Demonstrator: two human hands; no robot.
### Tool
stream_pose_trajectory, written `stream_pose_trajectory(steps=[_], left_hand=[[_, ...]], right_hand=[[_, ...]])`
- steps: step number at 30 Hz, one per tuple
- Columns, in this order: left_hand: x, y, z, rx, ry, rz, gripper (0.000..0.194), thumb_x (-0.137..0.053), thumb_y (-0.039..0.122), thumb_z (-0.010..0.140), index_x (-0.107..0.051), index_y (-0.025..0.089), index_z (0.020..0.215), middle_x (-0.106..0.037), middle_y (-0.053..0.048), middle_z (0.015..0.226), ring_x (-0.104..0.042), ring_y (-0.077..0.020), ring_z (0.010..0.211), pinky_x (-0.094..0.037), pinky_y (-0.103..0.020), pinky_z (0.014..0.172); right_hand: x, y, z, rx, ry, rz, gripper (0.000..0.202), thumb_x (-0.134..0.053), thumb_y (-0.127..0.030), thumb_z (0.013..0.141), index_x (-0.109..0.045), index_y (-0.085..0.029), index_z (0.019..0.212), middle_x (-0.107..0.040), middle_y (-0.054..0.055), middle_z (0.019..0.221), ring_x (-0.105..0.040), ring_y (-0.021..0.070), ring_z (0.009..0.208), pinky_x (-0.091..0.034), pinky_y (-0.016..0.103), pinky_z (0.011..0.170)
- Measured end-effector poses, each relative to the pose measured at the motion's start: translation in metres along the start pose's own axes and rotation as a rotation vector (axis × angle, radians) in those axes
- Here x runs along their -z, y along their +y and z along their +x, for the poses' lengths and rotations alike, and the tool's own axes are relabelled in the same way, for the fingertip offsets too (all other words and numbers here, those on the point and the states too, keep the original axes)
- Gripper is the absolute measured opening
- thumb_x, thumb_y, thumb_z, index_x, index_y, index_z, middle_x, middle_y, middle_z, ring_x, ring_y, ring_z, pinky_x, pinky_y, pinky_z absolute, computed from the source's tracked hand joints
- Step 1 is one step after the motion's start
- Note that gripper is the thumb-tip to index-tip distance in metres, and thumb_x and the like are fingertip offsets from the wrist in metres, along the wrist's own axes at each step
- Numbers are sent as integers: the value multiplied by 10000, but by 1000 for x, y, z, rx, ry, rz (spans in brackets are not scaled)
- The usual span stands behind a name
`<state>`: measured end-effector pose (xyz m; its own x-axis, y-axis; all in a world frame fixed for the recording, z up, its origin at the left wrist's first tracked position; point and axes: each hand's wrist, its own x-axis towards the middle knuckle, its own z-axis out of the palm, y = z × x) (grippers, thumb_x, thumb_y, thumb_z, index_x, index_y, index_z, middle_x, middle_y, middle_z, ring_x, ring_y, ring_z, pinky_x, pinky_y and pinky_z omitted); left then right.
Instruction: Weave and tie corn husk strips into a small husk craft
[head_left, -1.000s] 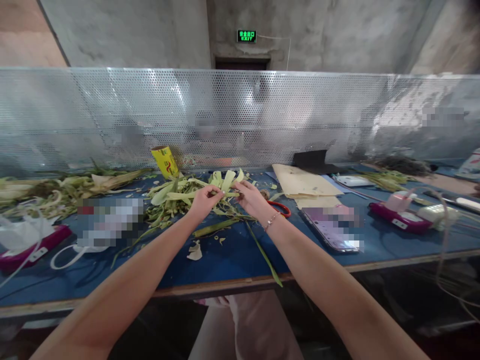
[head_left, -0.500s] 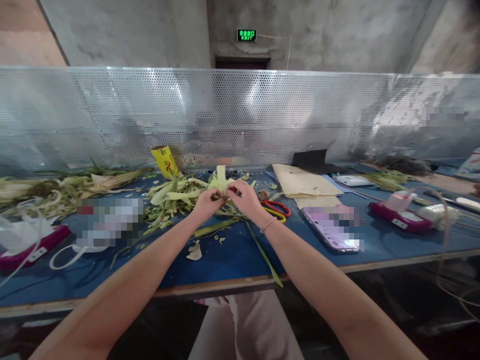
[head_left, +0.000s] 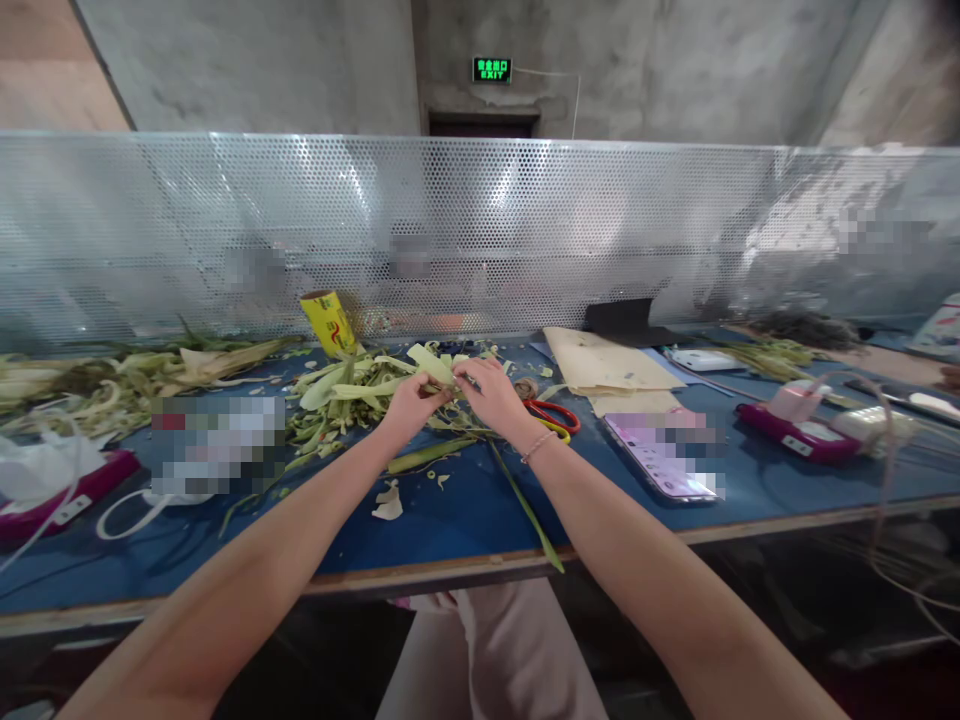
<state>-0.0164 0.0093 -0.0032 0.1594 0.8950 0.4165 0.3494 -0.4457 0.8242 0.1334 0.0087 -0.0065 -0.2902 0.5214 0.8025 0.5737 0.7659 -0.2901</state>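
"Behind the yellow printed container (head_left: 328, 322), what is the biggest thing?"

"A perforated metal screen (head_left: 600, 220), stretching the full width of the view."

"And under that container?"

"A blue-topped table (head_left: 457, 530). Just in front of the container lies a loose, tangled heap of pale green husk strips (head_left: 330, 405). Well to the container's right are tan paper sheets (head_left: 611, 360), and to its right and nearer the person, a lit smartphone (head_left: 656, 460)."

"Where are the person's hands?"

"To the container's right and nearer the person, almost meeting. The left hand (head_left: 414, 402) pinches a small husk bunch (head_left: 429, 362); the right hand (head_left: 493, 392) has thumb and fingers closed on that same bunch. The exact contact is too small to make out."

"Anything smaller?"

"Scissors (head_left: 572, 413) with red and yellow handles, right of the container, beyond the hands, and a pale husk scrap (head_left: 388, 501), well in front of the container."
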Motion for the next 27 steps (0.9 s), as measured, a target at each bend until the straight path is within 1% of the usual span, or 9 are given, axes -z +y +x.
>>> stream_pose_trajectory(steps=[7,11,13,16,17,19,23,25,27], left_hand=[[-1,2,-3,-48,-42,-4,164,-605,279,577,-534,137,617,-497,33,559,-385,-63,467,-319,-216,485],[-4,-3,-3,-23,-53,-111,212,-575,344,621,-516,142,625,-487,27,573,-422,-82,530,-339,-226,542],[-4,-7,-2,-5,-14,-123,279,-530,408,666,-464,153,577,-427,37,533,-397,-83,525,-324,-227,536],[-4,-8,-1,-10,58,15,362,-479,446,709,-346,171,515,-276,55,490,-287,-71,478,-237,-228,480],[-3,-6,-1,-20,68,67,371,-465,441,722,-317,175,512,-247,56,494,-263,-70,475,-216,-231,474],[-1,-2,-2,-39,81,142,371,-437,425,745,-275,179,518,-221,54,505,-241,-70,476,-195,-236,471],[4,8,-4,-59,60,251,361,-415,398,756,-235,185,527,-206,53,509,-229,-72,473,-191,-239,471],[4,10,-4,-86,22,290,351,-406,393,759,-240,186,530,-214,52,513,-239,-74,479,-203,-239,477],[4,11,-4,-119,-24,312,338,-402,389,760,-250,186,537,-230,51,521,-260,-78,491,-222,-237,487]], right_hand=[[1,-1,0,-4,-58,-57,136,-409,-148,813,-534,-166,764,-590,51,768,-508,161,745,-358,313,779],[-2,0,-1,-9,-67,-13,125,-412,-138,803,-521,-170,750,-564,55,778,-488,163,768,-367,312,767],[-2,-1,-1,-12,-71,0,120,-417,-133,793,-519,-172,743,-548,57,782,-476,164,776,-369,314,765],[-4,-2,-1,-37,-82,73,87,-449,-145,763,-505,-176,704,-524,41,761,-467,156,768,-369,310,762],[-4,-3,-1,-83,-77,124,62,-466,-159,750,-495,-176,698,-515,30,748,-467,149,751,-372,304,750],[-6,-3,0,-260,-45,262,40,-505,-204,718,-479,-173,716,-501,8,721,-467,131,701,-380,285,705],[-9,-3,1,-690,-9,658,211,-514,-343,696,-497,-165,810,-500,-14,698,-460,102,615,-366,243,587],[-9,-2,1,-793,-6,816,257,-501,-402,695,-527,-169,800,-486,-24,662,-422,86,559,-335,227,533],[-8,-1,1,-812,42,862,269,-514,-428,683,-549,-176,772,-473,-30,640,-386,76,532,-317,221,512]])
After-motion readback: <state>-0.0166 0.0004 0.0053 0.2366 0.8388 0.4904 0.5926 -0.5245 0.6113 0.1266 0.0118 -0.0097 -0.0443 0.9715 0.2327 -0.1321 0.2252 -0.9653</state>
